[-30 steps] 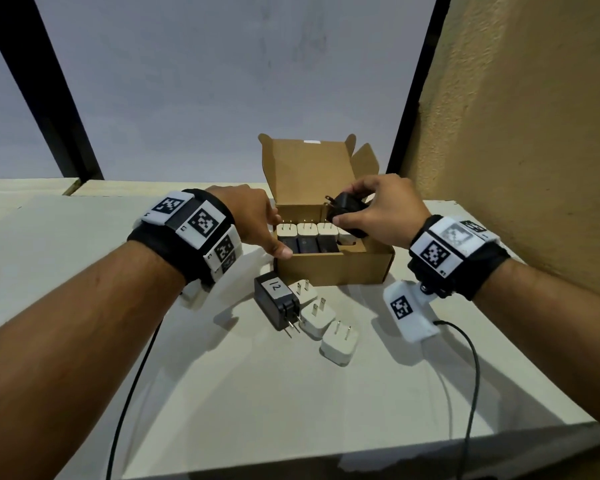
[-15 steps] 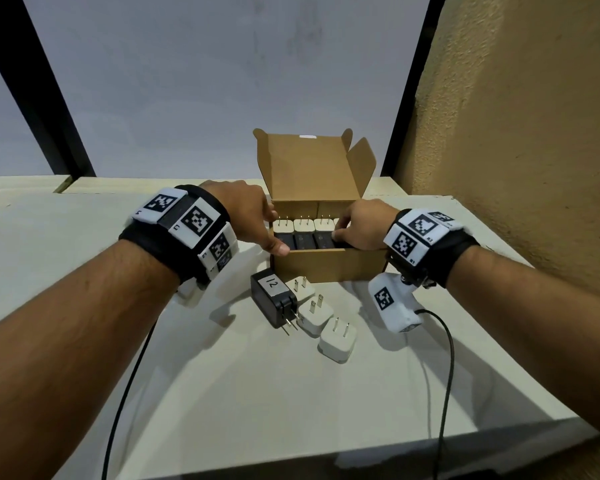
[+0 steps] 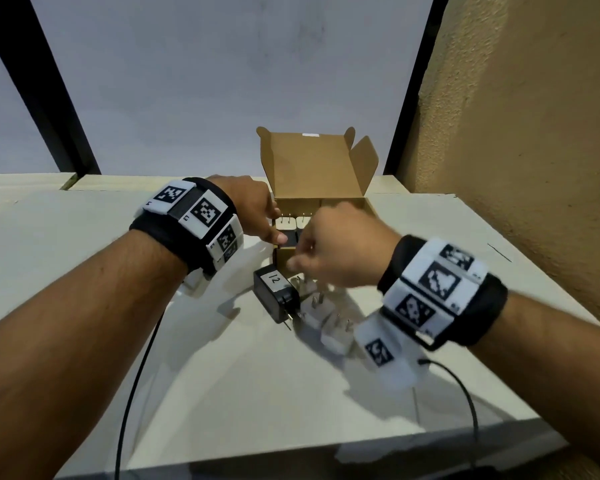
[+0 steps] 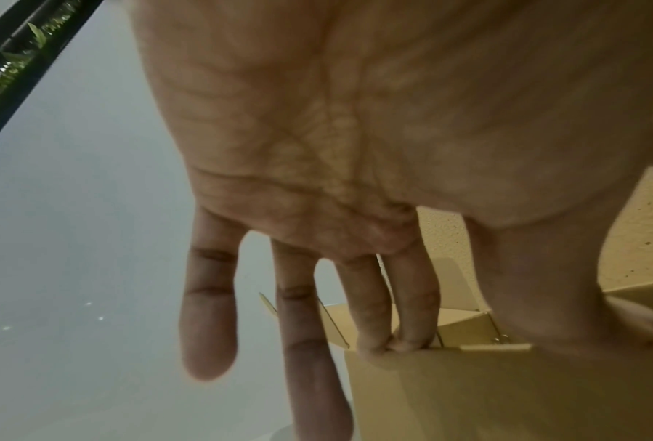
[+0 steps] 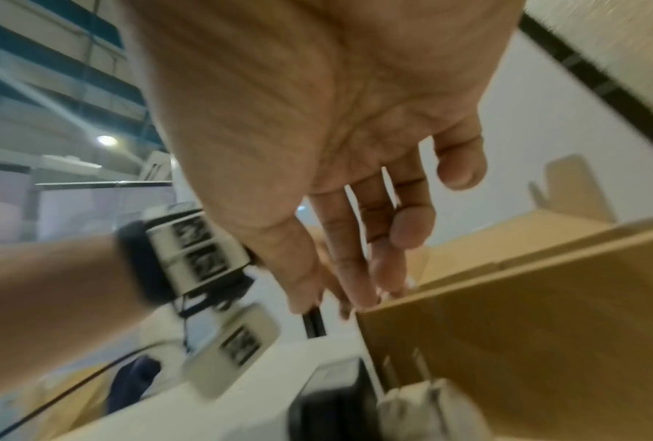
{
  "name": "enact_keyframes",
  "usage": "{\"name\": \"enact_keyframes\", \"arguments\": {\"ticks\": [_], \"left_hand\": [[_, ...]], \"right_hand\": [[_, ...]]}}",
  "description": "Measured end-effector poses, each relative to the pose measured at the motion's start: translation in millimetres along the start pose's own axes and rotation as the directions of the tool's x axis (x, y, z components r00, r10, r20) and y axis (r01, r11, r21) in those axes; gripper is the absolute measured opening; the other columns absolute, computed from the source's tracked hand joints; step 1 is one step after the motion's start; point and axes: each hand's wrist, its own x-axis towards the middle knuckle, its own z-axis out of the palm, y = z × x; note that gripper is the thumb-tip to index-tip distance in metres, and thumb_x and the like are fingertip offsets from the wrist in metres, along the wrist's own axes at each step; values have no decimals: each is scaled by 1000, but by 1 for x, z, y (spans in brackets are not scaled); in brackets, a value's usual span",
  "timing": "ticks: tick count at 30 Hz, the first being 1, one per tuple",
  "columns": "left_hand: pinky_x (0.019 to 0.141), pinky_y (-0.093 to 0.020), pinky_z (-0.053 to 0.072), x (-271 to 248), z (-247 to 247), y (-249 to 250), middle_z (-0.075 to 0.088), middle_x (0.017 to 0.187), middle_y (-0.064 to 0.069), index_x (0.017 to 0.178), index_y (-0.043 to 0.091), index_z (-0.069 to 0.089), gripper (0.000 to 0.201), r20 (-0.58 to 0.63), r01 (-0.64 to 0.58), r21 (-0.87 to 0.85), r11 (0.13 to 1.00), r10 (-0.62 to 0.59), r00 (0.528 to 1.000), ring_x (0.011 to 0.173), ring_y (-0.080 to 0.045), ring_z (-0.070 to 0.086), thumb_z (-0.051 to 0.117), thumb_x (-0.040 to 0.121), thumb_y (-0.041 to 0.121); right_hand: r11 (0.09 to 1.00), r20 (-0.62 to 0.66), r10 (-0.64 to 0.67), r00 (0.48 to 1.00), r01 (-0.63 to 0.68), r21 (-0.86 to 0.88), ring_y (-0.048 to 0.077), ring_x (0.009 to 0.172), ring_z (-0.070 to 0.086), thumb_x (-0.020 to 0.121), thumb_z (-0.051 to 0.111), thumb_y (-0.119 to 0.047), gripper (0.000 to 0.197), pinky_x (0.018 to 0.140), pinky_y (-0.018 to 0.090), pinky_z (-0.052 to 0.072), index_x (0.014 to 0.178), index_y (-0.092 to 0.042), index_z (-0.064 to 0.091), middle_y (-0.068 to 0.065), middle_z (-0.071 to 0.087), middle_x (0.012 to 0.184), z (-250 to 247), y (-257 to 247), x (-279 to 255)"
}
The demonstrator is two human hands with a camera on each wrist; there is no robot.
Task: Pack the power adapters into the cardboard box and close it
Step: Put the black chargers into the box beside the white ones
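The cardboard box [image 3: 321, 168] sits near the back of the white table [image 3: 222, 375] with its lid flap standing straight up. Inside you can see a row of white adapters [image 3: 293, 221] with prongs up, and dark ones just in front of them.

The left hand [image 3: 253, 206] is at the box's left edge — in the left wrist view two fingertips [image 4: 411, 343] rest on the top edge of the box wall [image 4: 505, 394], fingers straight, not wrapped around anything.

The right hand [image 3: 340, 247] is blurry and hangs in front of the box, above the loose adapters. From the right wrist view the fingers [image 5: 354, 268] look loosely extended and empty (lots of blur there though).

Out on the table in front of the box: a black adapter [image 3: 276, 294] with a white label reading "12", and right beside it on its right, three white plug adapters [image 3: 317, 311] — prongs sticking up, bunched together.
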Motion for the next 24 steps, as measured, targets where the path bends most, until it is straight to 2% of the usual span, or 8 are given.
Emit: {"name": "enact_keyframes", "arguments": {"ticks": [2,4,7,10,15,19,23,24], "left_hand": [[85,-31,34,-2,0,0,64,116,9,132,33,52,63,-27,6,-3,1000,-6,1000,112,-16,52,57,77,64],[82,-30,32,-4,3,-1,61,125,7,132,33,52,62,-40,4,-26,1000,-5,999,116,-17,51,57,78,64],[81,-30,32,-4,6,-4,61,127,7,134,33,50,65,-41,-1,-64,998,-2,999,119,-18,50,56,78,65],[81,-30,32,-5,7,-3,63,123,5,136,31,50,66,-44,-4,-72,997,1,999,117,-20,52,56,79,64],[85,-30,34,-5,6,-1,59,129,5,136,29,48,67,-34,-6,-50,999,4,999,119,-20,51,55,80,63],[82,-29,33,-5,6,0,60,126,6,135,31,50,64,-47,2,-41,999,-4,999,117,-19,51,56,80,62],[79,-28,32,-7,6,0,64,108,9,134,33,50,62,-46,19,-63,998,-22,999,105,-16,52,57,80,61],[78,-27,32,-8,6,0,65,110,7,135,33,50,63,-45,22,-72,997,-25,999,106,-17,53,57,79,62]], "right_hand": [[993,46,-50,998,55,-104,19,75,57,84,54,-59,39,65,31,48,78,-21,58,-3,55,73,10,-19,-11],[982,72,-75,995,87,-169,19,78,51,83,52,-64,44,65,31,41,91,-22,61,-4,49,76,16,-29,-14],[971,123,-69,990,95,-221,21,83,44,85,54,-60,48,70,34,38,112,-20,59,-1,46,92,21,-37,-11],[957,124,-93,988,123,-262,22,81,45,89,54,-53,45,69,35,38,120,-20,54,3,58,106,25,-39,-11],[966,84,-121,989,137,-220,21,80,46,90,54,-47,39,68,35,40,120,-23,51,0,51,93,33,-36,-16],[991,78,-107,991,113,-71,22,88,57,81,64,-46,38,67,31,42,112,-25,57,0,62,101,25,-26,-12],[985,39,-88,995,81,151,10,73,58,71,73,-37,25,60,23,45,94,-25,71,-10,64,80,4,-16,-11],[976,11,-70,997,66,207,7,70,57,73,72,-35,18,58,20,46,88,-25,73,-12,64,75,-2,-12,-11]]}}
